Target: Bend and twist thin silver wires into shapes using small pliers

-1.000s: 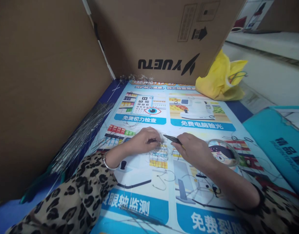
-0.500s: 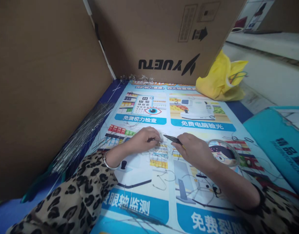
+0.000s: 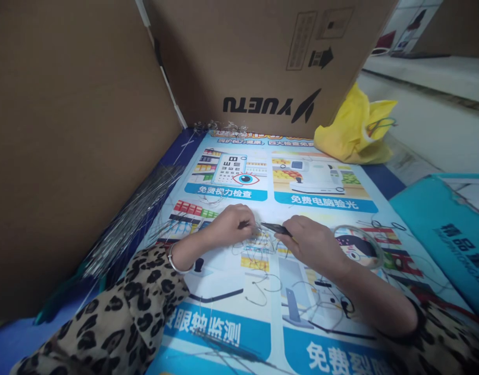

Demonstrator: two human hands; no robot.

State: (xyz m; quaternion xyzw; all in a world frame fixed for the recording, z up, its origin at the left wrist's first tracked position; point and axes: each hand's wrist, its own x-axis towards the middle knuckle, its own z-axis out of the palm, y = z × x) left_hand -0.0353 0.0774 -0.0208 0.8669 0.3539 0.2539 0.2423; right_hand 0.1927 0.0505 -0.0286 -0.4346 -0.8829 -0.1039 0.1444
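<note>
My right hand (image 3: 311, 245) grips dark needle-nose pliers (image 3: 275, 228), whose tapered tip points left. Fingers closed, my left hand (image 3: 237, 224) pinches a thin wire (image 3: 258, 225) just left of that tip. The pliers' tip is at the wire, but the exact contact is too small to tell. Below the hands, loose bent wires (image 3: 258, 291) lie on the printed poster sheet (image 3: 274, 323). Beyond my right forearm rests a clear round ring (image 3: 380, 250), partly hidden by the arm.
A bundle of straight wires (image 3: 122, 224) lies at the left beside a cardboard panel (image 3: 67, 130). Behind stands a cardboard box (image 3: 258, 62), with small wire pieces (image 3: 223, 126) at its foot. A yellow bag (image 3: 348, 130) and a turquoise box (image 3: 446, 229) are on the right.
The pliers' tip has moved slightly down and left, closer to my left fingers. My left hand has stayed nearly in place.
</note>
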